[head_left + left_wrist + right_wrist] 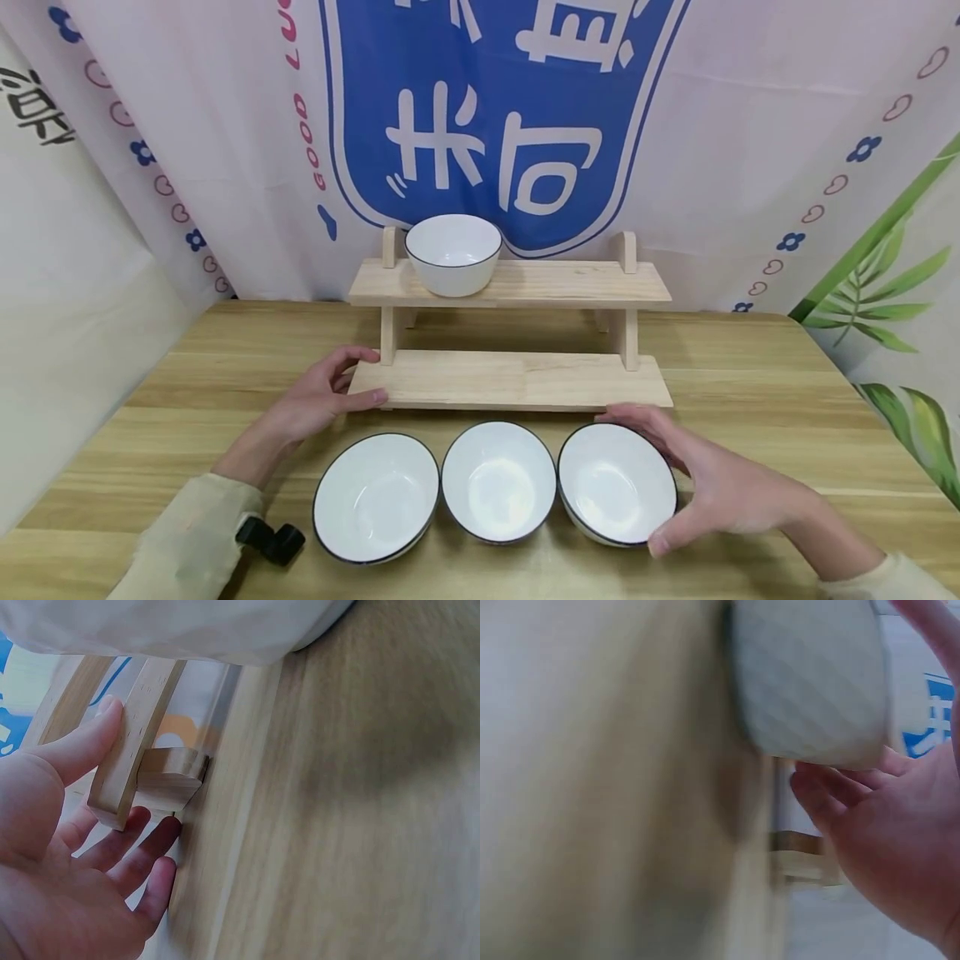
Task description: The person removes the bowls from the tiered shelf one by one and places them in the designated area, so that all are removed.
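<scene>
Three white bowls with dark rims stand in a row on the table: a left bowl (377, 498), a middle bowl (498, 482) and a right bowl (617, 483). My right hand (708, 483) spans the right bowl, its thumb at the near rim and fingers round the far side. The right wrist view shows that bowl's textured outside (810, 682) beside the palm. With my left hand (318, 396) I grip the left end of a two-tier wooden shelf (510, 379), thumb on top of the lower board. A fourth white bowl (453, 258) sits on the upper tier, left of centre.
The wooden table (202, 400) runs back to a printed curtain (247, 167) close behind the shelf. A black strap piece (270, 540) hangs at the left sleeve (191, 533), near the left bowl. Upright posts (628, 337) support the upper tier.
</scene>
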`<state>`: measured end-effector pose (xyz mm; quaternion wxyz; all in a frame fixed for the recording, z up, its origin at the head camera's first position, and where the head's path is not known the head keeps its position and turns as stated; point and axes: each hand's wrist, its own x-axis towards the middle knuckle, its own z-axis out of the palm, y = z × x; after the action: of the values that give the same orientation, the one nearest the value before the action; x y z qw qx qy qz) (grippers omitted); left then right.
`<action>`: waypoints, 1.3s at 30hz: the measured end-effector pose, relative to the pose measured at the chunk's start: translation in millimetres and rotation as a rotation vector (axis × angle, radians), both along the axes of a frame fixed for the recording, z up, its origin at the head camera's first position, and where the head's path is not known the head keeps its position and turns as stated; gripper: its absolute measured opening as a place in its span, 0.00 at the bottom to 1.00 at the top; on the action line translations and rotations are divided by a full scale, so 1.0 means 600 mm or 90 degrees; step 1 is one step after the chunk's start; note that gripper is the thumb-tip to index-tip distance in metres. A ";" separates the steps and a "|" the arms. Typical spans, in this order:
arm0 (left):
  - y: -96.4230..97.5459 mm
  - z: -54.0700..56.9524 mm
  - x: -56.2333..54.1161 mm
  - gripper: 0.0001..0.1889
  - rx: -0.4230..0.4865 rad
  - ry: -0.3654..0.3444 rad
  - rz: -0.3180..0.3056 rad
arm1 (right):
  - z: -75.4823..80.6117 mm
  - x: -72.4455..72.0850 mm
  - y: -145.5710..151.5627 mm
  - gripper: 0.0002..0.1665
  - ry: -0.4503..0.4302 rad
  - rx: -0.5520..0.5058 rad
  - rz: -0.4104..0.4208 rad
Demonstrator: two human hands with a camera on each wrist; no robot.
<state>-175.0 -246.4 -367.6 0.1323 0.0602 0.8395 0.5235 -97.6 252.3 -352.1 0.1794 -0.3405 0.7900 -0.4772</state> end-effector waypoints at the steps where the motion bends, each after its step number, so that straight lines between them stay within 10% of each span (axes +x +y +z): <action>1: 0.000 0.000 0.000 0.38 0.001 0.000 0.000 | 0.008 -0.003 0.000 0.66 0.028 0.003 -0.002; 13: -0.001 -0.002 -0.001 0.37 0.005 -0.002 0.002 | 0.111 -0.057 -0.045 0.52 0.164 -0.019 -0.106; 31: 0.000 -0.001 -0.001 0.37 0.000 -0.003 0.005 | 0.157 -0.148 -0.179 0.58 0.028 -0.116 -0.231; 39: -0.002 -0.003 0.000 0.38 -0.002 -0.003 0.005 | 0.158 -0.176 -0.216 0.66 -0.011 -0.133 -0.193</action>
<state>-175.3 -247.6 -369.2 0.1327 0.0556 0.8400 0.5232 -203.2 122.5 -257.1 0.0763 -0.2304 0.7767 -0.5812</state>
